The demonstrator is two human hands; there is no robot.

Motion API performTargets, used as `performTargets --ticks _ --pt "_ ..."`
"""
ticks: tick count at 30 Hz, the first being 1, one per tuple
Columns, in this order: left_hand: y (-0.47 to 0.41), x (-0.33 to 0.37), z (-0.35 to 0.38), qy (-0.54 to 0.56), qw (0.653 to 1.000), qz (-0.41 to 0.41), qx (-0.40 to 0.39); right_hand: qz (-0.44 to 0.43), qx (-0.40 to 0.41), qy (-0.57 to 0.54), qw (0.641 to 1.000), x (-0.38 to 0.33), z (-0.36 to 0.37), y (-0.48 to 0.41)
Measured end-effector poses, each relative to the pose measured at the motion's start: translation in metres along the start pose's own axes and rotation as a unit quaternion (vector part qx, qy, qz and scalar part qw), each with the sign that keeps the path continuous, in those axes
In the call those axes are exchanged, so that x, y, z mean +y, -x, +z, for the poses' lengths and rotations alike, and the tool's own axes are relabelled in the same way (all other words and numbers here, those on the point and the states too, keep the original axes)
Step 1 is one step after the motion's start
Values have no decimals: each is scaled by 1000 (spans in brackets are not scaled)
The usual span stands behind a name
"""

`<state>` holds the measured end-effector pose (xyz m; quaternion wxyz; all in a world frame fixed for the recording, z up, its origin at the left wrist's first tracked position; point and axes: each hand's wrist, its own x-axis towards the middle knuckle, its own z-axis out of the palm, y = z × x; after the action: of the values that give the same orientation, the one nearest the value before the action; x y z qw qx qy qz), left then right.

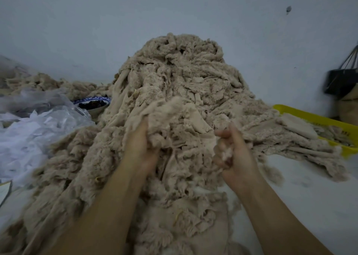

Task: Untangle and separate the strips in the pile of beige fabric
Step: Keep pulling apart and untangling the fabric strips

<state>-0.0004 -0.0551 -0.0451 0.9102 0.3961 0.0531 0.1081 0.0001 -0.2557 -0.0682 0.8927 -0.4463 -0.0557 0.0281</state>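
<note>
A tall pile of beige fabric (180, 76) with fuzzy tangled strips rises in front of me against the wall and spreads down to the lower edge of the view. My left hand (141, 144) grips a blurred clump of strips lifted off the front of the pile. A little to the right, my right hand (234, 154) has its fingers curled round a small tuft of the same beige fabric. Both forearms reach in from below. Flat separated strips (298, 127) lie stacked to the right.
A yellow plastic basket (317, 119) holds strips at the right. A dark bag (342, 80) hangs on the wall beyond it. On the left are clear plastic bags with white scraps (33, 123) and a blue-rimmed bowl (95, 104) of dark pieces. The white table surface (302, 194) shows at the lower right.
</note>
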Motion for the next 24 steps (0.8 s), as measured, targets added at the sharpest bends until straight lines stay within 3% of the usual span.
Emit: performTargets --ticks 2,4,7,10,12,14,16,18,19,21,22,24 --pt "5 -11 6 -60 997 -25 -51 2 -55 182 982 14 10 4" --pt "8 -14 9 -105 986 -53 -118 -27 -65 348 935 22 18 7" --pt "11 -13 8 -213 950 -108 -199 -9 -89 323 942 26 18 10" --pt "14 -20 6 -336 902 -149 -225 -1 -88 347 934 26 17 9" --pt "12 -23 5 -388 892 -115 -201 -52 -70 418 904 21 19 8" --pt "8 -18 4 -400 908 -44 -119 -79 -67 450 887 21 17 7" --pt "-1 -11 0 -388 921 19 -41 -34 -78 374 923 21 17 8" --pt "-5 -12 -4 -390 918 64 -31 27 -56 200 978 13 18 7" --pt "-6 -16 -7 -422 902 84 -39 30 -38 60 997 6 18 6" --pt "-8 -24 -12 -531 836 119 -75 -13 -10 -158 987 -7 11 0" --pt "-8 -27 -15 -580 799 122 -103 -24 7 -181 983 -8 6 -2" --pt "-10 -32 -16 -632 753 99 -156 -34 54 -44 997 1 0 -3"
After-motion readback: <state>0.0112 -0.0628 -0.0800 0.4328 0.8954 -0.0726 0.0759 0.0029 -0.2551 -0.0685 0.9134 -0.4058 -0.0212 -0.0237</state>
